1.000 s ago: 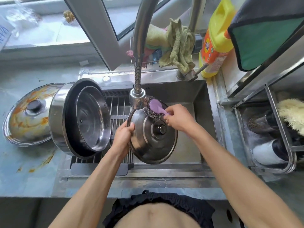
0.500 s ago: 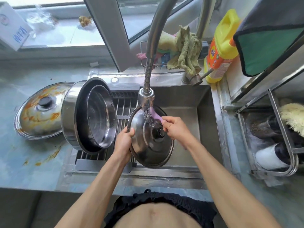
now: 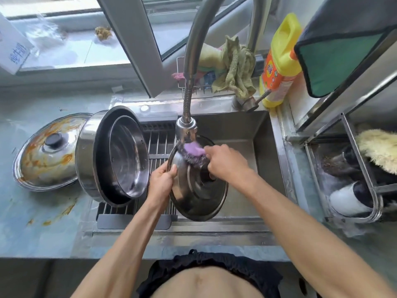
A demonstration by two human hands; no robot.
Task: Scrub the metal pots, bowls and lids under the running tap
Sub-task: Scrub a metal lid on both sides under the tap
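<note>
Both hands closed — left hand (image 3: 162, 179) on lid (image 3: 198, 196); right hand (image 3: 225, 161) on half-hidden scrubber (image 3: 193, 152).

Two lids (image 3: 198, 190) (image 3: 46, 153), one pot (image 3: 90, 155), one bowl (image 3: 129, 155).

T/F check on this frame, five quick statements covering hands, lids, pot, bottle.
1. The left hand grips the rim of the lid over the sink. True.
2. The right hand holds the yellow bottle. False: it holds a purple-handled wire scrubber against the lid.
3. The dirty lid on the counter has orange stains. True.
4. The large pot stands upright. False: it lies tipped on its side on the rack, a bowl inside.
5. The scrubbed lid sits under the tap head. True.
</note>
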